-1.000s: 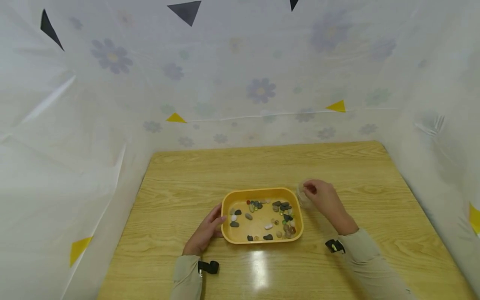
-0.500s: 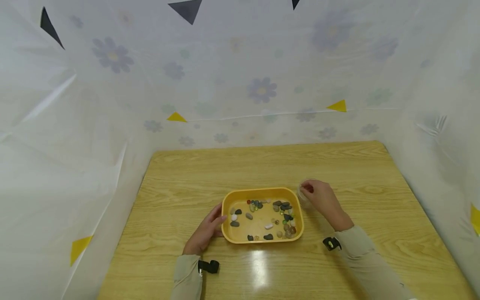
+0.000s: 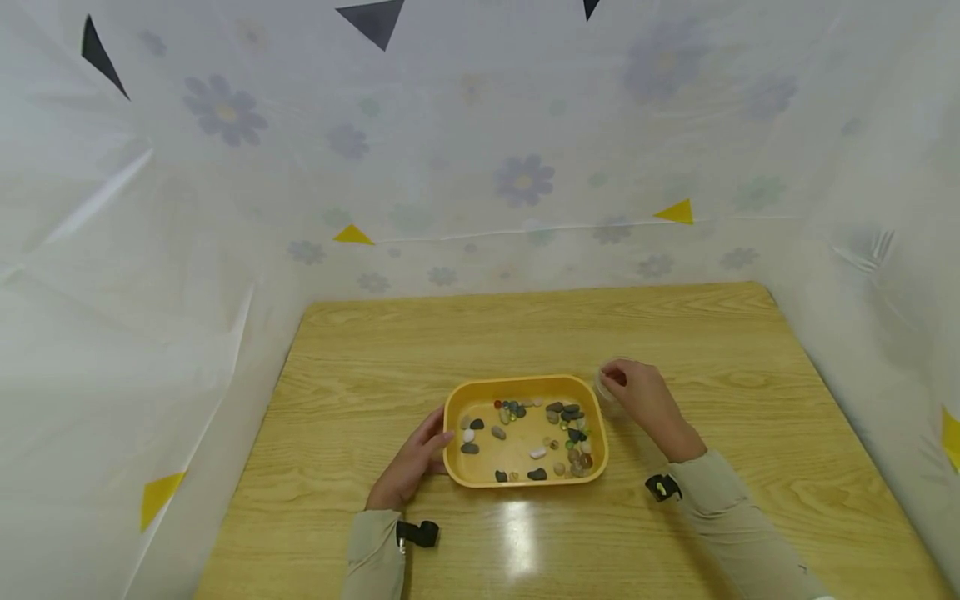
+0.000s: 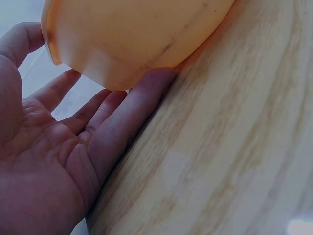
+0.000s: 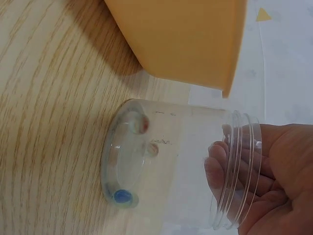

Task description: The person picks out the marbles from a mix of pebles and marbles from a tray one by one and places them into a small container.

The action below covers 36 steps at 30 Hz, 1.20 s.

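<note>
The left hand point(image 3: 411, 467) is lying open, fingers pressing against the yellow tray point(image 3: 453, 442); the right hand point(image 3: 645, 400) is reaching fingertips into the clear jar point(image 5: 166, 161) beside it

Person seen only from the forearms down. Both arms in long sleeves of pale beige, soft-looking fabric: left sleeve point(image 3: 372, 554), right sleeve point(image 3: 738, 533). Cuffs end at the wrists, slightly gathered and wrinkled.

Each wrist carries a small black device on a strap, worn over the cuff. Left-wrist black unit point(image 3: 417, 534): blocky, dark, a short strap tab showing beside it. Right-wrist black unit point(image 3: 663, 487): similar, with a small yellowish mark on its face; detail too small to read.

Left hand point(image 4: 54, 156) and right hand point(image 5: 266, 181) bare: no gloves, rings or bands visible on the fingers point(image 4: 105, 105). Nails short where they show.
</note>
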Each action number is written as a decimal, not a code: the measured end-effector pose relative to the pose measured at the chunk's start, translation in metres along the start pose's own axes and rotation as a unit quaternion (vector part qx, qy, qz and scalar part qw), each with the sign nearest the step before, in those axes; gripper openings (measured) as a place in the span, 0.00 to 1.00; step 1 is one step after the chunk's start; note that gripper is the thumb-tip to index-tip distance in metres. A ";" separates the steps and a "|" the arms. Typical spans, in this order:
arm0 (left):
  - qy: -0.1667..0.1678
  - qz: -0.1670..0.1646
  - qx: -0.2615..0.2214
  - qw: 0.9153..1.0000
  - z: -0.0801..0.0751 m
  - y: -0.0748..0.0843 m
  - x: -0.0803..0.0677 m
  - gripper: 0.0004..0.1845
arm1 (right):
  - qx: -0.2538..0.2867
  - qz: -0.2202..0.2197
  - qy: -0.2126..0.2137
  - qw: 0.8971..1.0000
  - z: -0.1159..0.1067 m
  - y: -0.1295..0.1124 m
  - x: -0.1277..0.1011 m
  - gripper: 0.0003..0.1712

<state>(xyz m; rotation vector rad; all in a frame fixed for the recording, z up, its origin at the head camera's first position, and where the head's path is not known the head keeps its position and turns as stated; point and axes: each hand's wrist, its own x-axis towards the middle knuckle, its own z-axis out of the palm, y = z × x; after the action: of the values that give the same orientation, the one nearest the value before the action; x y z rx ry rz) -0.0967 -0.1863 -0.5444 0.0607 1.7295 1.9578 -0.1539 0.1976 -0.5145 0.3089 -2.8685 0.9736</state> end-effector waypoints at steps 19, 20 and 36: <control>0.021 0.011 0.000 1.000 -0.008 -0.024 0.010 0.29 | 0.012 -0.002 0.020 1.000 -0.009 -0.002 -0.002 0.09; 0.021 0.013 0.001 1.000 -0.008 -0.024 0.010 0.29 | 0.013 0.000 0.022 1.000 -0.011 -0.002 -0.002 0.10; 0.017 0.009 -0.004 1.000 -0.008 -0.021 0.009 0.28 | 0.023 0.013 0.047 0.999 -0.031 -0.003 -0.005 0.14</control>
<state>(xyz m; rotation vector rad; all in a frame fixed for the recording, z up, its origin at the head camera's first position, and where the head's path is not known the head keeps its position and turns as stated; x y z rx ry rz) -0.0995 -0.1887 -0.5684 0.0392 1.7492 1.9885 -0.1471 0.2148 -0.4886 0.2243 -2.7756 1.0307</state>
